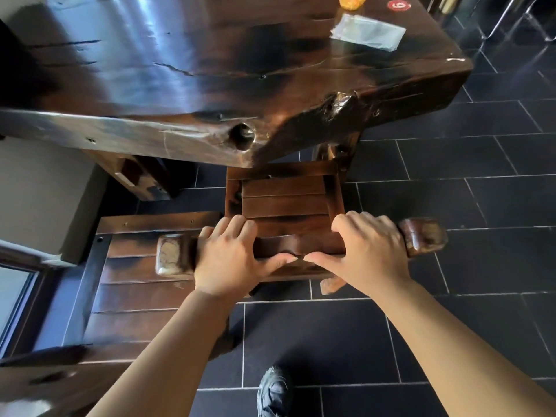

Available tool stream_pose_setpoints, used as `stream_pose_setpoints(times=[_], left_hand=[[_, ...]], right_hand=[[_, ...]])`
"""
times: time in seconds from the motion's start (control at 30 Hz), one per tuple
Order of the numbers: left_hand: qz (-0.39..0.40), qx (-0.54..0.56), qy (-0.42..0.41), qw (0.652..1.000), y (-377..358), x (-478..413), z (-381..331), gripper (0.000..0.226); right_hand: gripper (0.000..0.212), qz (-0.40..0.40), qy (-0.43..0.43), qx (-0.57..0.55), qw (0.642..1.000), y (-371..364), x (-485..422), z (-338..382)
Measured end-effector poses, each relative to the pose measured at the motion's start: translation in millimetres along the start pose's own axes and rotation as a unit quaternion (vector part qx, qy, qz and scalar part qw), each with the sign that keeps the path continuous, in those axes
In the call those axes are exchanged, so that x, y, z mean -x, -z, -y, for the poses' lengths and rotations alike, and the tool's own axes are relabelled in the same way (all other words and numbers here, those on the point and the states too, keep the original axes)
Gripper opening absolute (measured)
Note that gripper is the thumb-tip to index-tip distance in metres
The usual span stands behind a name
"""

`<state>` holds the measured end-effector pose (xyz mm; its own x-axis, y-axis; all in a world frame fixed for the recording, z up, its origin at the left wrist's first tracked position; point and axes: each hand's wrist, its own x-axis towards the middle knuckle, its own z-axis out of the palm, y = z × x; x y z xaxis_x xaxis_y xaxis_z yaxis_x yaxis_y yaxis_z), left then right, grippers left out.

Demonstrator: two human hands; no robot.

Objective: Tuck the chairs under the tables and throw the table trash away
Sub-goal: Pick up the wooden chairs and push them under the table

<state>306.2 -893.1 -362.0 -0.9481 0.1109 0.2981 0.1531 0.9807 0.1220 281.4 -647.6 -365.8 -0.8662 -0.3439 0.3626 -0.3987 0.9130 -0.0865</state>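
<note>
The wooden chair stands at the near edge of the table, close to its right corner, the seat's front just under the top. The left hand and the right hand both hold the chair's back bar (fingers curled over it, thumbs nearly touching). A clear wrapper and an orange thing lie by the table's far right corner. A second chair stands just left.

The table is showing dark brown wood streaked black; the chair is showing reddish-brown slats. Black floor tiles are carrying pale grout lines. At the top, an orange wrapper and red sticker are standing out.
</note>
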Motion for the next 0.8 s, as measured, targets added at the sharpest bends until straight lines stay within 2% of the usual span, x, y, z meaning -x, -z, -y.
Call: stream_pose_setpoints(times=[0.23,0.57,0.63,0.73,0.8], left_hand=[[0.005,-0.006,-0.003,1.000,-7.5,-36.7,11.2,0.069],[0.000,0.001,0.004,1.000,-10.9,-39.2,12.2,0.071],[0.029,-0.008,0.019,0.999,-7.6,-39.3,11.5,0.073],[0.120,-0.018,0.048,0.991,4.7,-42.0,6.3,0.077],[0.177,0.015,0.071,0.982,16.4,-45.4,3.5,0.074]], right_hand=[[0.068,0.018,-0.013,-0.008,1.000,-7.5,-36.4,-5.9],[0.069,0.023,-0.026,-0.005,0.999,-11.1,-36.6,-5.5],[0.069,0.042,-0.035,-0.002,0.998,-9.6,-36.6,-4.1],[0.071,0.090,-0.047,-0.009,0.995,-1.7,-38.7,-2.3],[0.067,0.125,-0.063,-0.021,0.990,9.9,-40.9,0.9]])
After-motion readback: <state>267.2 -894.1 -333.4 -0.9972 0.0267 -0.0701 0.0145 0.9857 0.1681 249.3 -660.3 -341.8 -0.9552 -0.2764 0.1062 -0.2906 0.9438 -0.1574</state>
